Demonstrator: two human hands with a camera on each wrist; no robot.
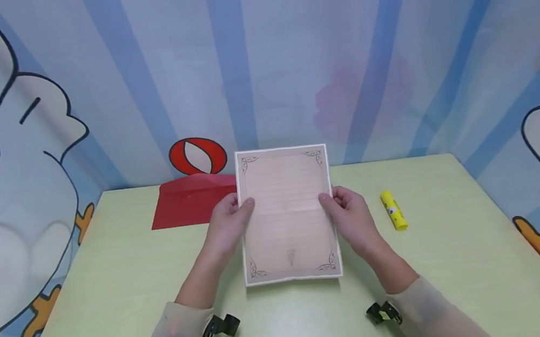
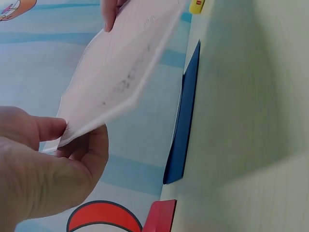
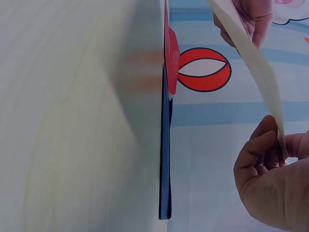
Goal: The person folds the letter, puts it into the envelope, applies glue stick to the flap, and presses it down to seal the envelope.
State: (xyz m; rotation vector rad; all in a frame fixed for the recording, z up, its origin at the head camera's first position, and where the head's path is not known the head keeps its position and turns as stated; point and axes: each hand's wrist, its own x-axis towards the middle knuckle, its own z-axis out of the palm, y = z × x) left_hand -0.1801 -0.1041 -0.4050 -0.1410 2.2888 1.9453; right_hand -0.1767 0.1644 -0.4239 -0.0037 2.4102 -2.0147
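Both hands hold up a sheet of letter paper (image 1: 287, 215) with faint ruled lines and ornate corners, above the table. My left hand (image 1: 229, 220) pinches its left edge, thumb on the front and fingers behind. On the opposite edge my right hand (image 1: 351, 216) pinches it the same way. The right wrist view shows the sheet (image 3: 258, 67) nearly edge-on, with the right hand (image 3: 277, 179) at its near end. A faint crease crosses the middle of the paper.
A red envelope (image 1: 183, 204) with its flap raised lies at the back left. A blue envelope (image 2: 186, 121) lies behind the paper, hidden in the head view. To the right is a yellow glue stick (image 1: 394, 211). A printed curtain (image 1: 278, 53) hangs along the table's back edge.
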